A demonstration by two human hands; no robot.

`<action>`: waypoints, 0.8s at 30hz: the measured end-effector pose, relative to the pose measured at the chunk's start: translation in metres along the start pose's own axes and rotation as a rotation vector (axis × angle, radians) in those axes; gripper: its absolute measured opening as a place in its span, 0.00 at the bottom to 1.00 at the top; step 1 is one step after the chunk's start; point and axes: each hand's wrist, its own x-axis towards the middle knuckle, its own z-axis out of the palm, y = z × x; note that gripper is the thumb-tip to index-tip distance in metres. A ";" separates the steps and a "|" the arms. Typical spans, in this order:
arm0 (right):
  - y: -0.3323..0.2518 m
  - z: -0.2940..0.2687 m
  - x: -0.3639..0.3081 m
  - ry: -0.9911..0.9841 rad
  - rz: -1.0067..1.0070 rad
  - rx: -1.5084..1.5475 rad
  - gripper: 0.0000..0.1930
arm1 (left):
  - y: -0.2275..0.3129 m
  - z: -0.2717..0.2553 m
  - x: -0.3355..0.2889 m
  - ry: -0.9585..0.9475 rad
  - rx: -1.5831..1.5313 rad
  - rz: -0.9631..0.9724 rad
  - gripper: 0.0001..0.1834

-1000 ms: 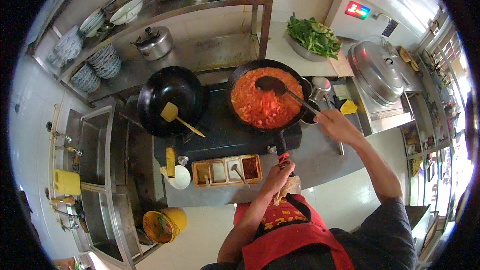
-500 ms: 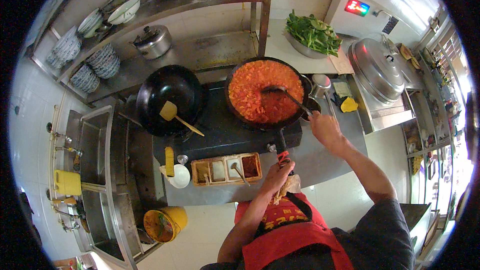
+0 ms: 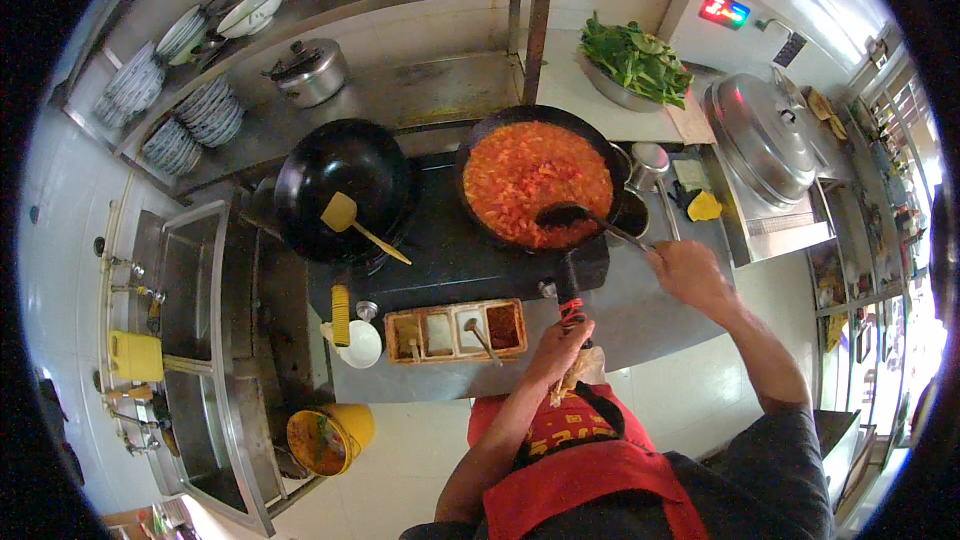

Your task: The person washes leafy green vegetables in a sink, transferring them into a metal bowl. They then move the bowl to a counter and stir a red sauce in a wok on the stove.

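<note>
A large dark wok (image 3: 478, 215) full of chopped red-orange food, likely tomato, in sauce (image 3: 530, 175) sits on the stove. My left hand (image 3: 560, 348) is closed round the wok's handle (image 3: 568, 280), below a red tie; a cloth (image 3: 590, 367) hangs beside my fingers. In my right hand (image 3: 692, 275), to the right of the wok, is the shaft of a ladle (image 3: 625, 233). The ladle's dark bowl rests in the sauce at the wok's near right side.
An unused-looking black wok (image 3: 340, 165) holds a yellow spatula (image 3: 342, 213). Nearer me are a seasoning tray (image 3: 455, 358) and a white bowl (image 3: 362, 345). Leafy greens (image 3: 635, 62) fill a basin at the back. A yellow bucket (image 3: 352, 440) stands on the floor, beside sinks (image 3: 215, 370).
My right hand has moved right and toward me, drawing the ladle's bowl from the middle of the sauce to the near right rim. My left hand keeps its grip.
</note>
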 end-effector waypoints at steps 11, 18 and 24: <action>-0.009 0.046 0.055 0.209 0.010 0.018 0.14 | 0.010 -0.002 -0.007 0.058 -0.003 -0.015 0.20; -0.023 0.018 0.057 0.355 -0.226 0.113 0.12 | 0.004 -0.004 -0.001 0.011 -0.037 0.041 0.19; -0.019 0.050 0.058 0.162 -0.318 -0.087 0.15 | -0.001 -0.007 0.002 -0.031 0.174 -0.010 0.27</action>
